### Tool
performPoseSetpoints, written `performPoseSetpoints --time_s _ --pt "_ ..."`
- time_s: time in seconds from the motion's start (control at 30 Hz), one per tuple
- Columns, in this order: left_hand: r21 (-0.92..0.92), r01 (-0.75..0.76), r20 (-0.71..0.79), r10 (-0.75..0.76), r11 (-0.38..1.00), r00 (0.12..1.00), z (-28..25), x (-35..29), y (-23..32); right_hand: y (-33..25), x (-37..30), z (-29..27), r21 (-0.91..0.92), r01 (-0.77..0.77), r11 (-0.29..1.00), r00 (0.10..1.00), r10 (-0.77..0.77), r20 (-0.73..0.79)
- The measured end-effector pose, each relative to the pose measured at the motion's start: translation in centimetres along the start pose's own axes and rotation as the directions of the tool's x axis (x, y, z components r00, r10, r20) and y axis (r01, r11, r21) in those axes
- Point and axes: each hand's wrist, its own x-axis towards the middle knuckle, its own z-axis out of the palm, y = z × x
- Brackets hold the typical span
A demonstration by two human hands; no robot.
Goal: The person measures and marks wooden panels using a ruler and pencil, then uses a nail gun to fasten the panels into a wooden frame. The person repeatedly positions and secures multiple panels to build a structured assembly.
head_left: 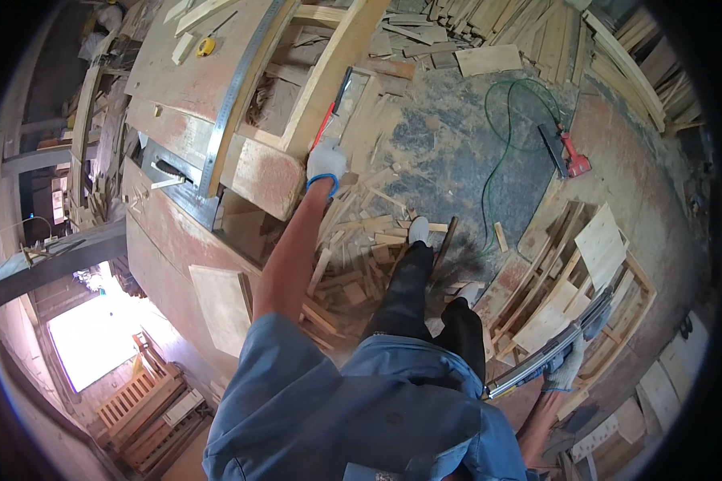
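My left hand [326, 161], in a white glove with a blue cuff, reaches forward beside the end of the wooden workbench. Its fingers look curled around the near end of a slender red-and-black tool [326, 122], whose exact kind I cannot make out. The tool points away from me beside a pale wooden frame [321, 76]. Low on the right, my right hand [566, 365] wears a grey glove and grips a nail gun with a long silver magazine [529, 369]. This gun hangs over a slatted wooden frame [632, 309] with loose panels; part of its body is behind the hand.
A long metal ruler [231, 104] curves along the workbench [168, 120]; a yellow tape measure [207, 46] lies beyond it. Wood offcuts [361, 260] litter the floor by my feet. A red nail gun [573, 159] with a green hose [487, 188] rests at right.
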Motion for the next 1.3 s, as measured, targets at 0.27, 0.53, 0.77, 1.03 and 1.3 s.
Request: performPoseSetpoints --time_s 0.27,0.53,0.77,1.03,1.3 --pt "0.136 -0.066 0.213 0.035 0.989 0.976 2.7 7.2 -1.7 2.3 0.5 7.0 -0.003 0.019 1.000 1.000 -0.019 0.020" --pt "0.184 -0.185 0.496 0.072 0.965 0.865 3.3 11.5 -0.8 5.4 3.1 6.3 -0.106 0.141 0.984 0.990 -0.138 0.029" --pt "0.229 -0.329 0.588 0.139 0.916 0.797 3.4 12.3 -3.0 6.3 0.3 9.7 0.033 -0.046 0.998 0.999 0.045 0.016" --pt "0.202 -0.672 0.716 0.361 0.713 0.598 3.1 14.3 -2.7 6.6 -0.7 11.2 -0.070 -0.012 0.997 0.999 0.010 -0.035" --pt "0.053 -0.389 0.586 0.287 0.920 0.758 1.5 14.0 1.9 7.3 0.2 10.1 -0.026 -0.062 0.998 0.998 0.062 0.013"
